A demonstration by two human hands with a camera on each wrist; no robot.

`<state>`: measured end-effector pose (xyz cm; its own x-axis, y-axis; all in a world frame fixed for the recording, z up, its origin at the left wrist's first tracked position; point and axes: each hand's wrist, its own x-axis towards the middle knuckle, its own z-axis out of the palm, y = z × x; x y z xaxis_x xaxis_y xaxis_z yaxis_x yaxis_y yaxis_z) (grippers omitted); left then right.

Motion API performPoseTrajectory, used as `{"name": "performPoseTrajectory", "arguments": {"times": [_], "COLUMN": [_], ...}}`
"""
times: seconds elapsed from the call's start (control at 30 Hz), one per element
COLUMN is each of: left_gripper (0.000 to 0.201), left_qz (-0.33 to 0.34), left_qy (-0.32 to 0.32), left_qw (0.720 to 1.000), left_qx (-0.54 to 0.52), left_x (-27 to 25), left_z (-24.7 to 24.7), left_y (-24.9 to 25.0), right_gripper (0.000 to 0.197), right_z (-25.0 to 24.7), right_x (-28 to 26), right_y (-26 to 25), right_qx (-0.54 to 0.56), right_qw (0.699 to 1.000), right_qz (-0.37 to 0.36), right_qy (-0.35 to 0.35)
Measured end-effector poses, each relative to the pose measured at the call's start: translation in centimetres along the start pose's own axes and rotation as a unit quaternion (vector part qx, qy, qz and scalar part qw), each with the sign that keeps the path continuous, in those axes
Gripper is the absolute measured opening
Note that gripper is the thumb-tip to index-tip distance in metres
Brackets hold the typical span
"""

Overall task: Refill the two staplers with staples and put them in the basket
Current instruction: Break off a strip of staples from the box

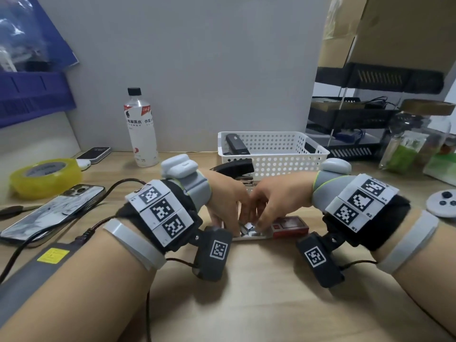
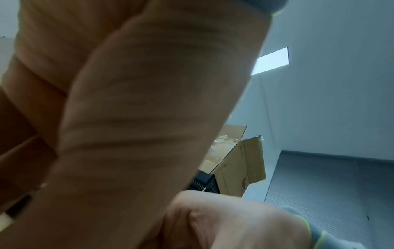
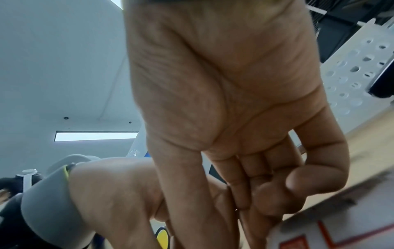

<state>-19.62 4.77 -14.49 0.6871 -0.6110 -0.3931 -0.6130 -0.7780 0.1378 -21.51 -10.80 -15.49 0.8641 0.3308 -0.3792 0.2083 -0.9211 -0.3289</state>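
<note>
With one stapler lying in the basket, both the left hand and the right hand pinch at staples beside the red box (fingertips mostly hidden) mid-desk, so the open stapler likely needs loading next.

The head camera looks steeply down at the wooden desk; both wrist cameras peer upward past close palms, sharing the white perforated plastic basket.

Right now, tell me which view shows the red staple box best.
The head view: the red staple box lies whole on the desk under the right hand. The right wrist view catches only a blurred corner. The left wrist view shows none of it.
</note>
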Motion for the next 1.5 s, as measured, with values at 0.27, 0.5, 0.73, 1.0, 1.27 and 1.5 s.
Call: {"name": "performPoseTrajectory", "arguments": {"times": [0.27, 0.5, 0.73, 1.0, 1.27, 1.5], "left_gripper": [0.012, 0.009, 0.010, 0.027, 0.022, 0.025], "left_qz": [-0.025, 0.022, 0.133, 0.146, 0.123, 0.103], "left_qy": [0.023, 0.019, 0.049, 0.112, 0.058, -0.021], "left_qw": [0.999, 0.987, 0.774, 0.478, 0.482, 0.525], "left_qx": [0.025, -0.158, -0.618, -0.859, -0.865, -0.845], "left_x": [0.5, 0.0, 1.1, 3.3, 2.6, 3.0], "left_z": [0.5, -0.1, 1.0, 2.2, 1.3, 1.6], "left_y": [0.0, -2.3, -2.7, 0.0, 1.2, 0.3], "right_gripper": [0.034, 0.053, 0.011, 0.008, 0.013, 0.016], "right_z": [0.7, 0.2, -3.3, -3.2, -2.7, -2.5], "right_x": [1.1, 1.1, -1.7, -1.9, -0.9, -0.3], "right_y": [0.8, 1.9, 3.5, 2.3, 2.5, 3.3], "right_qx": [0.004, 0.134, 0.299, 0.334, 0.261, 0.223], "right_qw": [0.999, 0.988, 0.944, 0.909, 0.905, 0.923], "right_qz": [-0.043, -0.077, -0.134, -0.140, -0.145, -0.136], "right_qy": [0.010, 0.000, 0.033, 0.207, 0.304, 0.282]}}
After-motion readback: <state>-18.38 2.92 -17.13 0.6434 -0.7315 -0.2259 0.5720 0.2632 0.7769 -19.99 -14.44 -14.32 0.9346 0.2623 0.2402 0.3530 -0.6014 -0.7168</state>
